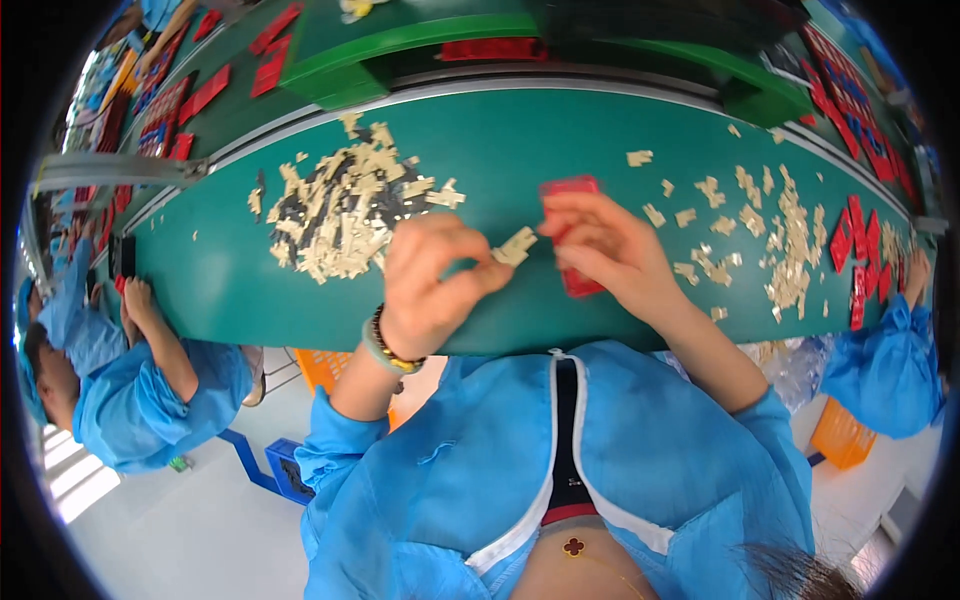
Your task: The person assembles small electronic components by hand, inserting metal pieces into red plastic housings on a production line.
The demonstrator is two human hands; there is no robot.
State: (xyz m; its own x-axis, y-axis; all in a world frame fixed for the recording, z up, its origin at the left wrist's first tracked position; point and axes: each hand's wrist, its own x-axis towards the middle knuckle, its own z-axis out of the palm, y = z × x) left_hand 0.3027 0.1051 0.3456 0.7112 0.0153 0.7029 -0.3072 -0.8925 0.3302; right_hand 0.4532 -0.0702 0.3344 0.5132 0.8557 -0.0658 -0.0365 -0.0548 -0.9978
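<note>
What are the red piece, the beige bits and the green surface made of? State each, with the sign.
Red piece in the right hand: probably rigid plastic, flat and evenly coloured. Beige bit in the left hand: likely matte plastic or card; too small to tell. Green belt: seemingly matte rubbery sheet, smooth and seamless.

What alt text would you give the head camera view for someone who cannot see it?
A person's left hand pinches a small beige piece while the right hand holds a red plastic part over a green conveyor belt. A heap of beige pieces lies to the left.
</note>
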